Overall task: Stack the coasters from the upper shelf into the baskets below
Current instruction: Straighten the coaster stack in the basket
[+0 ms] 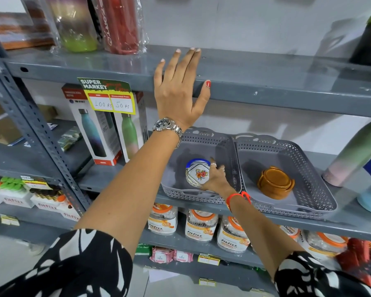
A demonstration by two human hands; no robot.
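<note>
Two grey perforated baskets stand side by side on the middle shelf. The left basket holds a stack of white coasters with a floral print and blue rims. The right basket holds a stack of brown coasters. My right hand reaches into the left basket and its fingers rest against the white stack's right side. My left hand lies flat and spread on the front lip of the upper shelf, holding nothing. No coasters show on that shelf.
Wrapped bottles stand at the upper shelf's left, a dark bottle at its right. Boxed bottles sit left of the baskets, pastel bottles right. Jars fill the shelf below. A price tag hangs from the upper lip.
</note>
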